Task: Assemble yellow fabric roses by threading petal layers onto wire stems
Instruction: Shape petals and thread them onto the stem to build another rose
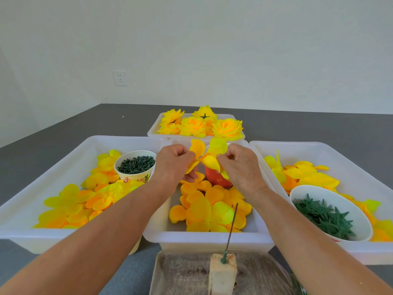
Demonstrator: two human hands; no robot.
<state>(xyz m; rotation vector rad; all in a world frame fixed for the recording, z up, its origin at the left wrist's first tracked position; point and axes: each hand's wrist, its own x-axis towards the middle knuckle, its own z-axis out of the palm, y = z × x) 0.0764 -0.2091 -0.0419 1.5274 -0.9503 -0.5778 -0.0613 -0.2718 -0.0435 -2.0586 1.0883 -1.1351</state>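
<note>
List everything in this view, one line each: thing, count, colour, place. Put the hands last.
Trays: four, white, on the dark grey table; left, centre, right, far.
Finished roses: several, yellow, far tray.
Loose petal layers: many, yellow-orange, in the left, centre and right trays.
Cup of small pieces: one, white with dark green contents, left tray.
Bowl of star-shaped calyxes: one, white with green contents, right tray.
Red object: one, centre tray, partly hidden.
Wire stem: one, dark, upright in a pale block at near centre.
Wall socket: one, white, back wall.
Held petal layer: one, yellow, over the centre tray.
Hands: left hand and right hand, both pinching the held petal layer.
</note>
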